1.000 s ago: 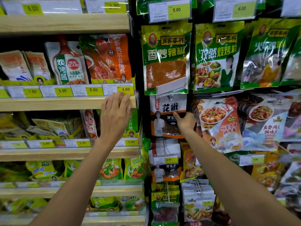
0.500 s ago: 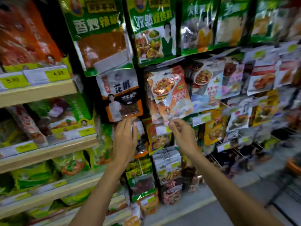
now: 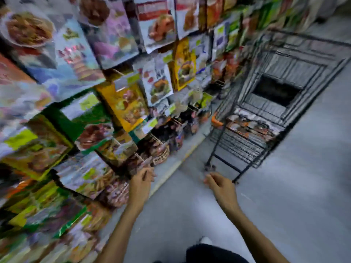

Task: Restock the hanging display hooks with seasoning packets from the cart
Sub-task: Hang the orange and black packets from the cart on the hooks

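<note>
Now that your left grip (image 3: 141, 182) (state unreadable) and empty, loosely curled right grip (image 3: 218, 184) have left the display hooks (image 3: 157, 138), reload from the cart (image 3: 245, 147).

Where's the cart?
In the head view, the black wire cart stands upper right on the grey floor, beside the hanging packets, beyond the right hand.

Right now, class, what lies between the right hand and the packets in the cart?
Head view: grey floor and the cart's wire frame, before the packets.

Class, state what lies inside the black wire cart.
Reddish seasoning packets lie inside the cart; their labels are blurred, and whatever lies beneath them is covered.
</note>
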A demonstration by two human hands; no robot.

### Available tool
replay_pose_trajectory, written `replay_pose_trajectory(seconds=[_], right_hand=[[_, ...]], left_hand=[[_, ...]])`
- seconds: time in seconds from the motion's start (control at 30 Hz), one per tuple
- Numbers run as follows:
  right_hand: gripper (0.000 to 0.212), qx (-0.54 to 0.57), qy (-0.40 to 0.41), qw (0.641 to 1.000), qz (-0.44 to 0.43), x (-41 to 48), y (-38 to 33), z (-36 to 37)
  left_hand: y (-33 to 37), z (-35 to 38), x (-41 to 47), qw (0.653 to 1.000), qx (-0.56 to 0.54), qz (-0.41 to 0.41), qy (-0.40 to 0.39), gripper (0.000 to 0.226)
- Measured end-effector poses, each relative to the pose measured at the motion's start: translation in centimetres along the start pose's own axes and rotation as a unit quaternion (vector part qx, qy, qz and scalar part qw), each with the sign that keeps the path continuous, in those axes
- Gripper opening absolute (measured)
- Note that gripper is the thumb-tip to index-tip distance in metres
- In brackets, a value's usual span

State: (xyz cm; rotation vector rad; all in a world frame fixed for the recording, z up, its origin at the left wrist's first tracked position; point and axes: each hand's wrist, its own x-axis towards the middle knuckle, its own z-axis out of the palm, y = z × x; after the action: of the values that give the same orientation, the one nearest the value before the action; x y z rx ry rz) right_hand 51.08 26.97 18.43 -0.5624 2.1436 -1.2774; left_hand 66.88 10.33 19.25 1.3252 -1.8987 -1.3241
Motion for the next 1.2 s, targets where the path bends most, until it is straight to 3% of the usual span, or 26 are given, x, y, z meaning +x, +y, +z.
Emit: replay_pose_trajectory(seconds=[0.17, 0.5, 1.0, 1.2], right_hand=[[0.016, -0.046, 0.054, 0.995, 0.068, 1.6, 5.5, -7.4], [0.013, 0.032, 0.172, 0.971, 0.160, 8.5, 8.1, -14.4], [0.010, 0.131, 0.346, 0.908, 0.199, 32.8, 7.3, -24.3], [0.011, 0.143, 0.344, 0.901, 0.221, 45.5, 12.8, -27.7]], left_hand=[[1.1, 9.0, 0.1, 0.996, 0.043, -0.006, -0.081, 0.018], [6.7, 20.0, 9.3, 0.976, 0.089, 0.047, -0.191, 0.016], [18.2, 43.0, 31.7, 0.905, 0.129, 0.169, -0.368, 0.015], [16.8, 55.1, 38.8, 0.907, 0.173, 0.122, -0.363, 0.012]])
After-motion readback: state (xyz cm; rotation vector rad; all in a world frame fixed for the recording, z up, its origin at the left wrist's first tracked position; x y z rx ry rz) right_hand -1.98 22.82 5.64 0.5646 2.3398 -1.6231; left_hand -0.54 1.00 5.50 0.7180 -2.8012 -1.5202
